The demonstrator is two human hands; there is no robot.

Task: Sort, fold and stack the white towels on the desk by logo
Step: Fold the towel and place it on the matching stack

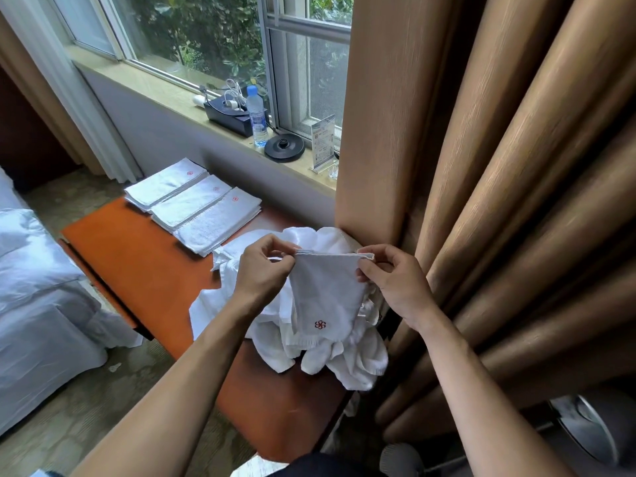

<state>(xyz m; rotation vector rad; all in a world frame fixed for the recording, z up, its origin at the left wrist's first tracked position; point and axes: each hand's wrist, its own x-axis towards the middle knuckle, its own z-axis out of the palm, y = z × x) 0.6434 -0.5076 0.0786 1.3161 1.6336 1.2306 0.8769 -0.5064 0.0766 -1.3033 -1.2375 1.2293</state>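
Left hand (265,270), right hand (392,280) pinching towel (327,294) corners, seemingly doubled

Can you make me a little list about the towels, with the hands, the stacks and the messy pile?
left hand: pinches a top corner of the held towel
right hand: pinches its other top corner
held towel: hangs down, red logo near the bottom
folded stacks: three in a row on the desk, red logos up
messy pile: unfolded white towels below the hands
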